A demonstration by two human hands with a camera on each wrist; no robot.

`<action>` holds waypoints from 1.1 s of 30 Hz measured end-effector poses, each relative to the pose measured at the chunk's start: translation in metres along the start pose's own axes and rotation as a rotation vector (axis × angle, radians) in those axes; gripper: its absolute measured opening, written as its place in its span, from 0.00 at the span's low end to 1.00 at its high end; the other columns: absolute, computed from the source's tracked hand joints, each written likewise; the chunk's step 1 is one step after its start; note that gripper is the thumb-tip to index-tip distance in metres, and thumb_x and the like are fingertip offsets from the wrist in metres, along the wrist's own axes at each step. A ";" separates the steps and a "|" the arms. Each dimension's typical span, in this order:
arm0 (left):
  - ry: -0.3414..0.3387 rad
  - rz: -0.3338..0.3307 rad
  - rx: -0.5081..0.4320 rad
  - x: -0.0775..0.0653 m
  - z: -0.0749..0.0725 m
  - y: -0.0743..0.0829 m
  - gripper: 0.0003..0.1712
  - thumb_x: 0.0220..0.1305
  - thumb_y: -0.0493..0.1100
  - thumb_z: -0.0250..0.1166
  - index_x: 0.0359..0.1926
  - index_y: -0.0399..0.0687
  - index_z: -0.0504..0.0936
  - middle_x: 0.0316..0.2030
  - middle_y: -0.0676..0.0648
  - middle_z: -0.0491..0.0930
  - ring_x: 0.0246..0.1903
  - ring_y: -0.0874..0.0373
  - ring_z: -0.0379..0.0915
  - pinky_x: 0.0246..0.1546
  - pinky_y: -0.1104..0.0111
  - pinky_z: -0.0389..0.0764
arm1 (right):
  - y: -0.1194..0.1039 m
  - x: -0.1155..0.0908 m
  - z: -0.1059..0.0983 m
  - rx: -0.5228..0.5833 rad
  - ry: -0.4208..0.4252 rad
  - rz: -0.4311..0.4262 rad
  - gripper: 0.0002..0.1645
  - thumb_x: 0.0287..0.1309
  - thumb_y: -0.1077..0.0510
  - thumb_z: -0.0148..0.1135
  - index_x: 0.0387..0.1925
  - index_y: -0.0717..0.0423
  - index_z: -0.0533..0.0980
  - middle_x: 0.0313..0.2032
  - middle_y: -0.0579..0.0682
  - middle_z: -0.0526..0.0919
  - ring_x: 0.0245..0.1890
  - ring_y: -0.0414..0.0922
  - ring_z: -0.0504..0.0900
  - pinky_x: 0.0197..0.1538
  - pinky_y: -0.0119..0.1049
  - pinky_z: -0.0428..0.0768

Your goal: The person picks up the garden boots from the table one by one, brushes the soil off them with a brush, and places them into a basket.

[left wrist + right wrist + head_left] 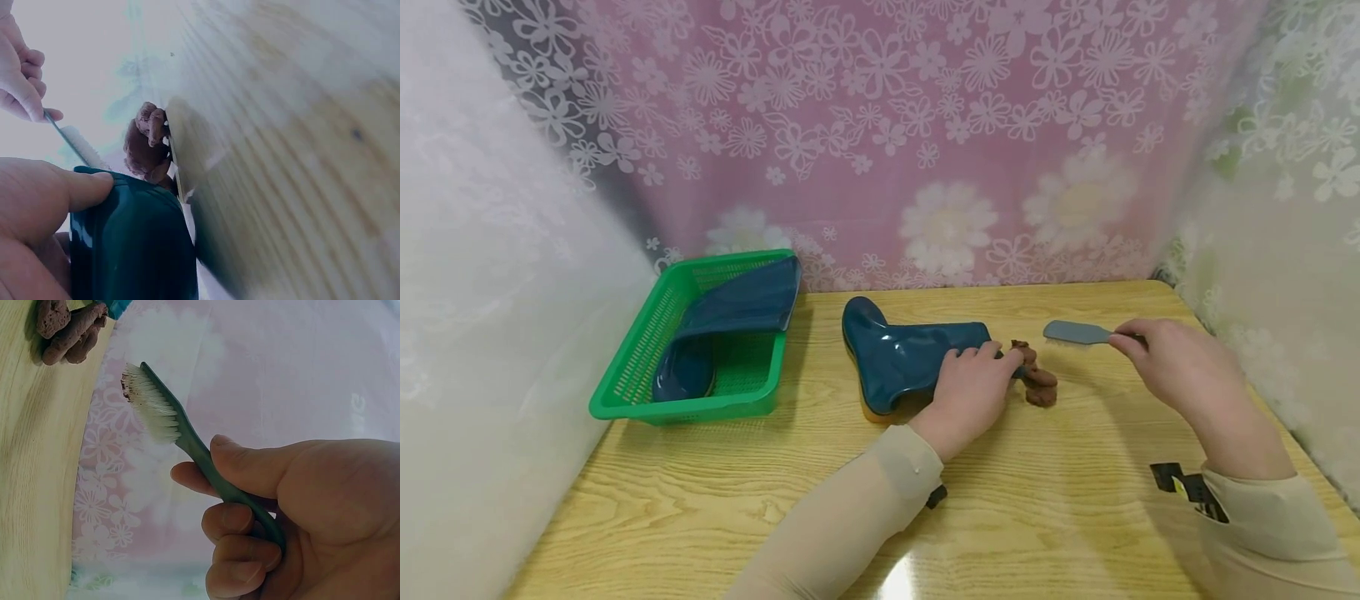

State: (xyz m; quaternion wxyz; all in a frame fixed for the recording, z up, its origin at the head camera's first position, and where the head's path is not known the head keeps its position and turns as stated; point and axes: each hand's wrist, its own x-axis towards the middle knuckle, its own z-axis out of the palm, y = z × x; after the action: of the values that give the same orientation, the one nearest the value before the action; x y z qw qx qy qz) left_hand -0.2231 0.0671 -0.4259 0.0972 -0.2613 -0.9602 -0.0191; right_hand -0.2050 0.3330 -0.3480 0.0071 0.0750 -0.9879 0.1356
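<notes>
A dark blue rubber boot (pixel 891 358) lies on its side on the table, toe to the left. My left hand (pixel 973 387) grips its shaft near the opening; in the left wrist view the thumb (pixel 90 189) presses on the rim of the boot (pixel 134 244). Brown, mud-like lumps (pixel 1040 385) sit right at the boot's opening. To the right, my right hand (pixel 1176 367) holds a grey-green scrubbing brush (pixel 1077 332) by its handle, raised and apart from the boot. Brown smears mark the tip of the pale bristles (pixel 150 406) in the right wrist view.
A green plastic basket (pixel 700 410) stands at the left of the wooden table (pixel 1037 525), with a second blue boot (pixel 741 300) lying in it, its shaft over the basket's rim. Flowered curtains (pixel 880 150) hang behind and at both sides.
</notes>
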 end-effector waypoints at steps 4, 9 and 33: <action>0.087 0.020 -0.047 0.000 -0.004 -0.002 0.19 0.86 0.53 0.63 0.71 0.68 0.80 0.63 0.55 0.82 0.51 0.58 0.84 0.47 0.63 0.84 | 0.002 0.000 -0.002 0.002 0.002 0.007 0.28 0.88 0.47 0.55 0.66 0.69 0.79 0.54 0.72 0.86 0.36 0.60 0.86 0.31 0.56 0.81; 0.182 0.036 -0.085 0.001 -0.010 -0.004 0.14 0.87 0.51 0.60 0.66 0.63 0.82 0.60 0.53 0.83 0.37 0.60 0.81 0.30 0.69 0.78 | 0.004 -0.001 -0.004 0.005 -0.004 0.016 0.28 0.88 0.47 0.54 0.65 0.69 0.79 0.53 0.72 0.86 0.34 0.57 0.85 0.29 0.53 0.79; 0.261 0.061 -0.265 0.007 -0.035 0.000 0.07 0.87 0.52 0.60 0.57 0.60 0.79 0.50 0.58 0.84 0.34 0.65 0.78 0.29 0.72 0.77 | 0.013 -0.003 -0.009 -0.005 0.002 0.055 0.33 0.89 0.42 0.52 0.68 0.68 0.77 0.54 0.75 0.84 0.39 0.66 0.86 0.32 0.60 0.81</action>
State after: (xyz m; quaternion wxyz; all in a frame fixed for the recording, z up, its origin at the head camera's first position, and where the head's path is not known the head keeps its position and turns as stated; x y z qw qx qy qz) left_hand -0.2227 0.0678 -0.3903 0.1862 -0.2960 -0.9202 -0.1762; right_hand -0.2039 0.3484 -0.3428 0.0047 0.0476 -0.9899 0.1332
